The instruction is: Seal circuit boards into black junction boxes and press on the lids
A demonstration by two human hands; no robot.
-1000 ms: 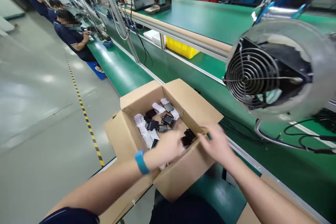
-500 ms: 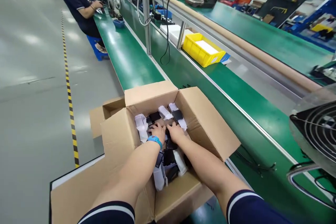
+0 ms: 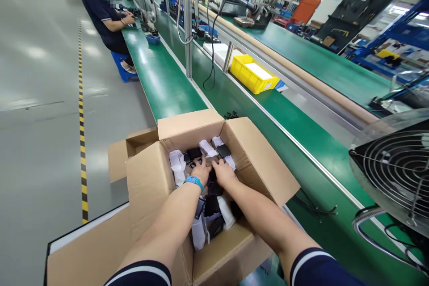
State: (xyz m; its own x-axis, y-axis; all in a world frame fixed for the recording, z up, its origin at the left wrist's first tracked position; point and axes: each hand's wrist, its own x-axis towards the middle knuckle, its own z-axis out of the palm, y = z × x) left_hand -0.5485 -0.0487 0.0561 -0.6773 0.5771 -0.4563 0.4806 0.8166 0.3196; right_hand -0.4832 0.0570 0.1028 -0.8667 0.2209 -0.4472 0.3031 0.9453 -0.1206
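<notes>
Both my hands reach down into an open cardboard box (image 3: 264, 174) at the edge of the green bench. My left hand (image 3: 201, 170), with a blue wristband, and my right hand (image 3: 223, 172) lie side by side, fingers curled down among several small black parts (image 3: 194, 153) and white-wrapped pieces (image 3: 176, 164). The fingertips are buried among the parts, so what they grip is hidden. More black and white pieces (image 3: 214, 214) lie under my forearms near the box's front wall.
A green conveyor bench (image 3: 167, 85) runs away ahead, with a yellow bin (image 3: 253, 73) on it. A caged fan (image 3: 395, 170) stands at the right with cables below. A seated person (image 3: 105, 13) works at the far left. Grey floor with a yellow-black line lies left.
A second ago my hands hovered over the box's near edge; they have gone down into it. Over the last half second they barely moved; the view shifted slightly.
</notes>
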